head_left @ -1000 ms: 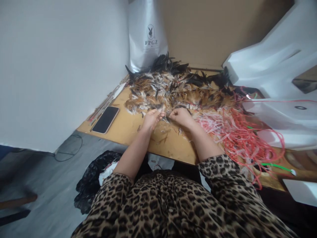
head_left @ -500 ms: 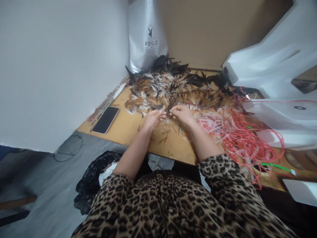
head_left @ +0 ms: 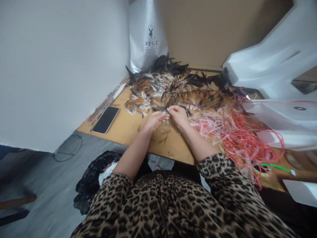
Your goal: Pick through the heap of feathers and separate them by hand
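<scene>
One silver-white plastic bag (head_left: 138,43), printed "PPGZ" below a rabbit-head logo, stands far left, contents hidden. Before it, brown, white and black feathers (head_left: 158,89) heap the tan table (head_left: 170,150). At their near edge the left hand (head_left: 156,120) and right hand (head_left: 179,116) meet, fingers curled; whether they pinch anything I cannot tell. One black-screened phone (head_left: 106,119) lies left, tangled red plastic strips (head_left: 244,142) right.
</scene>
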Demonstrator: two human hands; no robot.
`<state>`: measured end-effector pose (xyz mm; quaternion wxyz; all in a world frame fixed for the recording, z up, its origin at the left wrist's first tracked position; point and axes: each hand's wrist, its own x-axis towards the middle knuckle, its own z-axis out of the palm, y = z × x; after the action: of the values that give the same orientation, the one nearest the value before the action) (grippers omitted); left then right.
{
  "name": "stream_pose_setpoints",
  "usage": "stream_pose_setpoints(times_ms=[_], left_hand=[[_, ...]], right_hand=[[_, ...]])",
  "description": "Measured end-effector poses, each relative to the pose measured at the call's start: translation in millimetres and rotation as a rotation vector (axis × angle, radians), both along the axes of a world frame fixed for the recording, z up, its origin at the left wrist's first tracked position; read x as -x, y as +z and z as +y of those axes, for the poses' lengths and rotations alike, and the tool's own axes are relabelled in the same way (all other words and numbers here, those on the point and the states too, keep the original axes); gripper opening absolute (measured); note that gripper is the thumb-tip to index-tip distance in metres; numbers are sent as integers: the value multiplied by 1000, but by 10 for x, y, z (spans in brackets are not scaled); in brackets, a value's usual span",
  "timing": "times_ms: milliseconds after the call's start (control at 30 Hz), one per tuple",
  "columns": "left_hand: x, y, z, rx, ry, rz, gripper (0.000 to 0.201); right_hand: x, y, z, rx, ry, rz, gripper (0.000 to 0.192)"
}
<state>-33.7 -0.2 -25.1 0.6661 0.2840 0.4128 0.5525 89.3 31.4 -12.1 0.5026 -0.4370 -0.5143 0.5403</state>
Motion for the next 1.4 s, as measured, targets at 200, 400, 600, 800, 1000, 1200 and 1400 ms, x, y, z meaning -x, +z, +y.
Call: stream_pose_setpoints(times_ms=[200, 400, 600, 800, 1000, 1200, 1400], left_hand=[[6, -19, 1, -31, 1, 11, 9], [-8, 23, -25, -79, 14, 120, 13], [-40, 41, -44, -83, -18, 121, 16], [2, 23, -44, -114, -117, 137, 24], [25, -14, -13, -252, -131, 307, 30], [-22, -53, 12, -243, -91, 321, 28], [-76, -64, 11, -279, 30, 252, 21]], right_hand=[[18, 28, -38, -21, 12, 10, 29], [-39, 71, -42, 28, 103, -4, 30], [-61, 19, -4, 104, 115, 87, 32], [-83, 6, 10, 135, 178, 134, 32], [-221, 152, 1, -65, 250, -113, 28], [-196, 154, -7, -296, 201, -258, 37], [-38, 135, -81, -393, -50, -245, 35]])
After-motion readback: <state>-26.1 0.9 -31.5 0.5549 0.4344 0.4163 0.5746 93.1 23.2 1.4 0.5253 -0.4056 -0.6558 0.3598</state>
